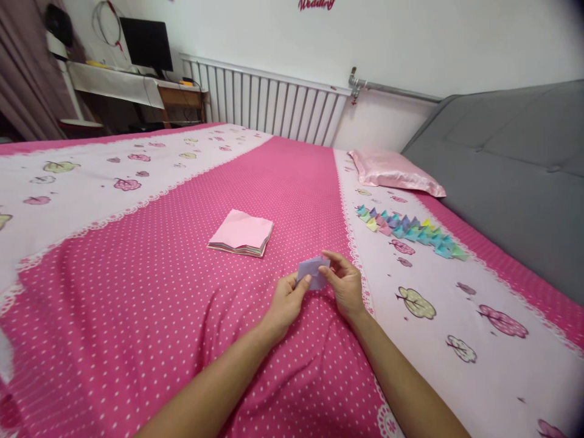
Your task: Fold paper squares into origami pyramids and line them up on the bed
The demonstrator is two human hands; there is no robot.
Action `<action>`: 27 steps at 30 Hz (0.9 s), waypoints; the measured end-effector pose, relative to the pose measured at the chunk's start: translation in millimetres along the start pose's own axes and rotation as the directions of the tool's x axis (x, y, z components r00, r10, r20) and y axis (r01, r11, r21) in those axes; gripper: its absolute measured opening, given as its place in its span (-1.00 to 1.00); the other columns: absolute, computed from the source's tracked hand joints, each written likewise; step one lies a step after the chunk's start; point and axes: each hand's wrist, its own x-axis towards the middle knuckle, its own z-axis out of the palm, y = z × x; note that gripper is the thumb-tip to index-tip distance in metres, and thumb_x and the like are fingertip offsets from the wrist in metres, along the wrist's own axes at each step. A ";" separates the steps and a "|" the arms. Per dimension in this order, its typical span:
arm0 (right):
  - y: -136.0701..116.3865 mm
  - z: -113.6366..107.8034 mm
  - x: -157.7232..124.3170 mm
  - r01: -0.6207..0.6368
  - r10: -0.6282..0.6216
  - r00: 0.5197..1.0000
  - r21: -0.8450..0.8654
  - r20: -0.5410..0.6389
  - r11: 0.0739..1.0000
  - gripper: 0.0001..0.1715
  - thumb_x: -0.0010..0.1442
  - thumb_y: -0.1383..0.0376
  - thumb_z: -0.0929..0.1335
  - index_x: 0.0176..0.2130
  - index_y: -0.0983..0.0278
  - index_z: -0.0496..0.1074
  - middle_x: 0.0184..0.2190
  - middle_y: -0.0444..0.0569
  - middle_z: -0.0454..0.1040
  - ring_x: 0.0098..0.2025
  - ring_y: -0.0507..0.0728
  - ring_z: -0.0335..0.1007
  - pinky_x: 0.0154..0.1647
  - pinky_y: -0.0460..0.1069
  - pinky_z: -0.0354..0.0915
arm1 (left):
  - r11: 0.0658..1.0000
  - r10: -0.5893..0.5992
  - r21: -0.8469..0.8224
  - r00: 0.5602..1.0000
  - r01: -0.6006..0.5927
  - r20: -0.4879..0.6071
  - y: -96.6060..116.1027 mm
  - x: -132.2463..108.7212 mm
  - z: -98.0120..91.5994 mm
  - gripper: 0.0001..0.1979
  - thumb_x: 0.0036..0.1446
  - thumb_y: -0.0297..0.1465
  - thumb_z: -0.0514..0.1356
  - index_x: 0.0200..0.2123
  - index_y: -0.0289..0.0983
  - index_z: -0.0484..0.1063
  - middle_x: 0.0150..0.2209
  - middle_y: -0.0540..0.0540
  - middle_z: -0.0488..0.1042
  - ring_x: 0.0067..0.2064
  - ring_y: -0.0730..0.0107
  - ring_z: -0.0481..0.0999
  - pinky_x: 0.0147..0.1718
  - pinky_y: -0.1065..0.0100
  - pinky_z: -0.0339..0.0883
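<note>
Spreading under me is a big pink and white bed cover [173,286], with a shiny pillow [395,171] far up on the right. Rows of little folded papers [410,234] stand near it. A pile of paper [241,231] sits ahead, to the left. My left hand [287,299] pinches one side of a purple paper [312,267], and my right hand [348,290], fingers [338,260] nearly closed, has the other side
</note>
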 end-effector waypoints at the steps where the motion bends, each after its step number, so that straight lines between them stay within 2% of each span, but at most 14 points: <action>1: 0.2 -0.7 0.7 0.016 -0.016 1.000 -0.007 -0.006 1.000 -0.53 -0.15 0.25 0.49 -0.16 0.16 0.46 -0.31 -0.11 0.43 -0.30 0.03 0.33 -0.31 -0.08 0.29 | 1.000 -0.018 -0.016 1.000 0.018 0.002 0.3 0.0 -0.2 -0.64 -0.01 -0.19 0.20 -0.30 -0.40 0.50 -0.42 -0.08 0.51 -0.40 0.42 0.42 -0.27 0.37 0.24; 3: 0.9 -2.0 1.5 0.010 -0.010 1.000 -0.002 0.008 1.000 -0.46 -0.12 0.25 0.48 -0.09 0.16 0.42 -0.28 -0.10 0.41 -0.27 0.03 0.31 -0.30 -0.09 0.28 | 0.998 -0.046 -0.033 0.999 0.046 -0.004 1.0 0.0 -1.0 -0.63 -0.05 -0.17 0.23 -0.34 -0.41 0.50 -0.46 -0.08 0.50 -0.45 0.45 0.40 -0.33 0.38 0.25; 5: 1.8 -2.7 1.3 -0.040 0.039 0.998 0.027 0.056 0.999 -0.51 -0.07 0.22 0.45 -0.09 0.18 0.42 -0.28 -0.08 0.42 -0.28 0.04 0.32 -0.30 -0.08 0.29 | 0.997 -0.065 -0.034 0.998 0.064 -0.018 2.4 0.2 -2.1 -0.62 -0.10 -0.17 0.27 -0.38 -0.42 0.50 -0.49 -0.09 0.50 -0.48 0.46 0.40 -0.37 0.40 0.25; 8: 2.4 -2.2 0.0 -0.121 0.113 0.986 0.058 0.121 0.991 -0.70 -0.05 0.18 0.43 -0.26 0.23 0.47 -0.38 -0.09 0.45 -0.37 0.03 0.34 -0.35 -0.07 0.29 | 0.994 -0.103 -0.039 0.994 0.102 -0.023 5.5 1.0 -4.5 -0.61 -0.16 -0.18 0.31 -0.39 -0.43 0.50 -0.49 -0.11 0.50 -0.47 0.44 0.42 -0.39 0.41 0.27; 11: 1.9 -1.1 -1.3 -0.137 0.129 0.984 0.052 0.122 0.989 -0.79 -0.08 0.19 0.45 -0.39 0.24 0.48 -0.47 -0.13 0.46 -0.43 0.03 0.33 -0.38 -0.07 0.28 | 0.991 -0.130 -0.030 0.991 0.129 -0.028 7.7 2.5 -7.5 -0.61 -0.19 -0.20 0.33 -0.39 -0.44 0.51 -0.49 -0.13 0.51 -0.47 0.44 0.43 -0.40 0.41 0.27; 15: 0.8 -1.1 -1.7 -0.147 0.139 0.983 0.059 0.122 0.987 -0.81 -0.08 0.20 0.45 -0.43 0.25 0.45 -0.52 -0.16 0.43 -0.49 0.00 0.28 -0.43 -0.09 0.23 | 0.991 -0.123 0.032 0.986 0.127 -0.113 9.9 3.9 -10.7 -0.62 -0.21 -0.22 0.34 -0.41 -0.45 0.51 -0.49 -0.15 0.51 -0.50 0.45 0.41 -0.47 0.43 0.25; 20: 0.2 -2.2 -1.9 -0.236 0.207 0.953 0.111 0.222 0.965 -0.80 -0.07 0.22 0.45 -0.44 0.26 0.39 -0.56 -0.20 0.34 -0.53 -0.04 0.23 -0.50 -0.14 0.18 | 0.989 -0.107 0.078 0.966 0.128 -0.234 15.2 3.8 -13.1 -0.64 -0.25 -0.24 0.35 -0.46 -0.45 0.50 -0.54 -0.11 0.47 -0.55 0.50 0.35 -0.54 0.46 0.18; 25: -0.7 -2.0 -2.6 -0.287 0.250 0.914 0.071 0.319 0.955 -0.64 -0.10 0.19 0.46 -0.26 0.25 0.44 -0.42 -0.10 0.46 -0.42 0.03 0.35 -0.43 -0.10 0.27 | 0.962 -0.136 0.217 0.980 0.166 -0.146 12.7 5.1 -16.9 -0.69 -0.27 -0.25 0.34 -0.58 -0.44 0.46 -0.64 -0.05 0.38 -0.62 0.55 0.26 -0.63 0.48 0.07; 27: -1.0 -1.8 -3.0 -0.287 0.266 0.908 0.020 0.323 0.958 -0.66 -0.11 0.18 0.46 -0.28 0.25 0.47 -0.46 -0.11 0.46 -0.46 0.02 0.35 -0.47 -0.10 0.26 | 0.929 -0.135 0.331 0.985 0.165 -0.112 9.4 5.9 -18.2 -0.71 -0.25 -0.27 0.32 -0.69 -0.40 0.39 -0.71 0.02 0.28 -0.67 0.60 0.18 -0.68 0.49 -0.02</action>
